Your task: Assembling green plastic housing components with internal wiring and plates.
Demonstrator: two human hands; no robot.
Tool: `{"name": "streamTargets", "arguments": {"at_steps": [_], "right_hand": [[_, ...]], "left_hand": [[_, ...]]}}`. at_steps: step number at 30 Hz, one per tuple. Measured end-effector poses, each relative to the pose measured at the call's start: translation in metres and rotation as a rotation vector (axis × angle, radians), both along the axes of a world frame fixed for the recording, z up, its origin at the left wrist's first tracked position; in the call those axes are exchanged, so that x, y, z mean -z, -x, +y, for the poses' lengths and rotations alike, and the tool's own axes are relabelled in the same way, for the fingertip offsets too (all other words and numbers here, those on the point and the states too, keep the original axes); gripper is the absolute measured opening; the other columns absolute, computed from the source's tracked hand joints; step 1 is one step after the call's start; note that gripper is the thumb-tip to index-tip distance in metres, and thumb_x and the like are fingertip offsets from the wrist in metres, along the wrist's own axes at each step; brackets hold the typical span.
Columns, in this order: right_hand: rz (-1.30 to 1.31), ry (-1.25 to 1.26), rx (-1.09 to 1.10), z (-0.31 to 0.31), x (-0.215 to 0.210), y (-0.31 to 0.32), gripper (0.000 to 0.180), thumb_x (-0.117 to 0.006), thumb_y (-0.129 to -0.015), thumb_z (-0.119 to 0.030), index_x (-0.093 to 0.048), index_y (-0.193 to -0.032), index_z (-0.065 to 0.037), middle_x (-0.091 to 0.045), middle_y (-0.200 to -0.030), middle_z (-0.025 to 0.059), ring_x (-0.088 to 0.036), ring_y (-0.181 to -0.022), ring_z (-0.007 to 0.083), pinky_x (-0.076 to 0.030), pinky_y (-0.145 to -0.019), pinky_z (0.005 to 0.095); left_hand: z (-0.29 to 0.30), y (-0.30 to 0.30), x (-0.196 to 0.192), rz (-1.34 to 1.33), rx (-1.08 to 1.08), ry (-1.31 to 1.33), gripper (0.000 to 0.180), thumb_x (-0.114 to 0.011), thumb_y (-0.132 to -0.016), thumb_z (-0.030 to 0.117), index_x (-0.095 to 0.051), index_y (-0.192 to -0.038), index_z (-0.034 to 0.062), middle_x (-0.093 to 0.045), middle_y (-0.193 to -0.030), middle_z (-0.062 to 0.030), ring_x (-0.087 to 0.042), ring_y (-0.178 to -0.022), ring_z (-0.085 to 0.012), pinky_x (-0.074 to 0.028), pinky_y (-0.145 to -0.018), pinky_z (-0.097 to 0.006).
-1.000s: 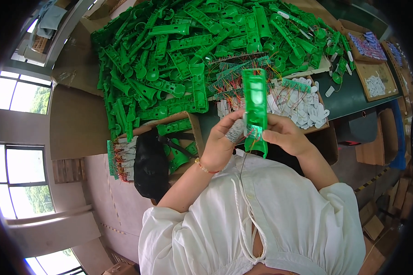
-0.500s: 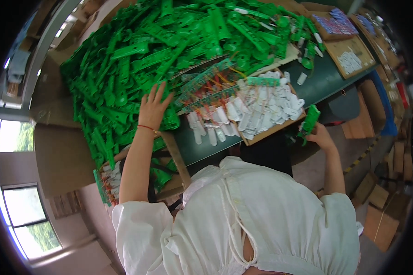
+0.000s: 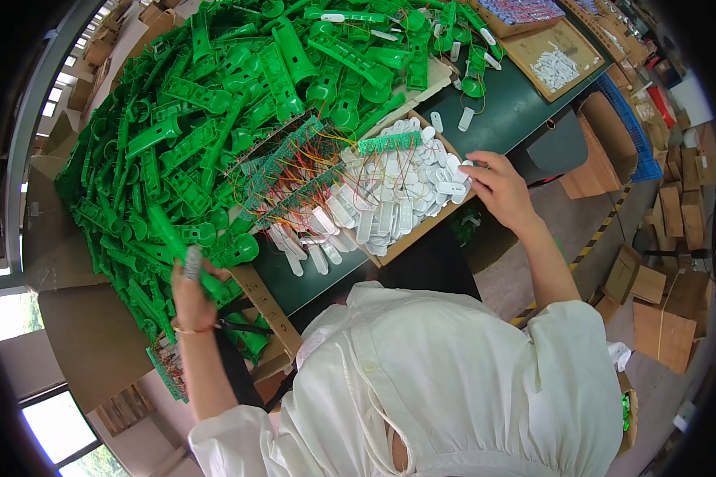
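Left hand [image 3: 192,300]: fingers closed round a long green plastic housing [image 3: 167,230], grey wrap [image 3: 192,261] on one finger, red bracelet [image 3: 192,329] at the wrist. The housing is tilted, its far end up and to the left, in front of the near left edge of the big pile of green housings [image 3: 215,127]. Hand and housing blurred; finer detail of the grip not readable.

Right hand [image 3: 503,191]: reaches over the right edge of a shallow cardboard tray [image 3: 418,237], fingertips at the flat white pieces [image 3: 406,187] heaped in it. I cannot tell whether thumb and finger pinch one or only touch.

A green strip board [image 3: 388,143] lies across the far part of the heap. Just left of the tray, rows of circuit boards [image 3: 282,171] with red and yellow wires; more white pieces hang toward me at their near side, over the dark green counter [image 3: 489,131].

Near my left forearm, an open cardboard box [image 3: 266,306] with green parts inside. Beyond the tray, far right: a wooden tray [image 3: 525,49] with small white parts [image 3: 555,70]. Blue crate [image 3: 646,163] past the counter's right side.
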State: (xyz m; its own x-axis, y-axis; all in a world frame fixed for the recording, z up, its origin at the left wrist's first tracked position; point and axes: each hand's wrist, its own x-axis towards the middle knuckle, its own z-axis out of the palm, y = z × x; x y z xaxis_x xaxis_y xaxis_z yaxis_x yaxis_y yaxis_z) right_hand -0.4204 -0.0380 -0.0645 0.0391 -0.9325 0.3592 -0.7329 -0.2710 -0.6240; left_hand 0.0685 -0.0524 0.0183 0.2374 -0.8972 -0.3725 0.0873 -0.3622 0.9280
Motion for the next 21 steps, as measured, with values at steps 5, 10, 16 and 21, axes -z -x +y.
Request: {"name": "streamTargets", "arguments": {"at_steps": [5, 10, 16, 21], "right_hand": [[0.47, -0.113, -0.136, -0.022, -0.004, -0.007, 0.02, -0.063, -0.073, -0.006, -0.064, -0.093, -0.008, -0.055, -0.101, 0.0066, -0.057, -0.091, 0.0235, -0.047, -0.072, 0.0318], [-0.065, 0.028, 0.042, -0.019, -0.032, -0.032, 0.014, -0.063, -0.074, 0.0, -0.066, -0.087, -0.003, -0.056, -0.091, 0.0084, -0.056, -0.08, 0.0194, -0.046, -0.066, 0.028], [-1.128, -0.645, -0.35, 0.0, -0.049, -0.15, 0.018, -0.064, -0.079, -0.006, -0.063, -0.095, 0.003, -0.065, -0.083, 0.0054, -0.059, -0.074, 0.0076, -0.046, -0.065, 0.0212], [-1.03, -0.756, -0.472, 0.007, -0.056, -0.188, 0.012, -0.065, -0.081, -0.009, -0.062, -0.086, 0.002, -0.065, -0.079, 0.0053, -0.058, -0.069, 0.007, -0.044, -0.058, 0.019]], "left_hand": [[0.032, 0.077, 0.022, 0.51, 0.113, -0.026, 0.027, -0.057, -0.088, 0.027, -0.052, -0.109, 0.0099, -0.058, -0.096, -0.0035, -0.058, -0.083, -0.0158, -0.049, -0.075, -0.033], [0.041, 0.123, 0.023, 0.566, 0.286, 0.148, 0.054, -0.06, -0.083, 0.018, -0.037, -0.131, 0.0043, -0.051, -0.12, -0.0093, -0.052, -0.105, -0.0167, -0.046, -0.08, -0.028], [0.042, 0.133, 0.032, 0.197, 0.298, 0.201, 0.048, -0.071, -0.069, 0.008, -0.044, -0.109, 0.0064, -0.051, -0.091, -0.002, -0.052, -0.08, -0.0116, -0.045, -0.072, -0.026], [0.05, 0.134, 0.026, -0.258, 0.398, 0.236, 0.094, -0.081, -0.06, 0.016, -0.028, -0.136, 0.0025, -0.047, -0.11, -0.0149, -0.053, -0.092, -0.0211, -0.049, -0.072, -0.029]]}}
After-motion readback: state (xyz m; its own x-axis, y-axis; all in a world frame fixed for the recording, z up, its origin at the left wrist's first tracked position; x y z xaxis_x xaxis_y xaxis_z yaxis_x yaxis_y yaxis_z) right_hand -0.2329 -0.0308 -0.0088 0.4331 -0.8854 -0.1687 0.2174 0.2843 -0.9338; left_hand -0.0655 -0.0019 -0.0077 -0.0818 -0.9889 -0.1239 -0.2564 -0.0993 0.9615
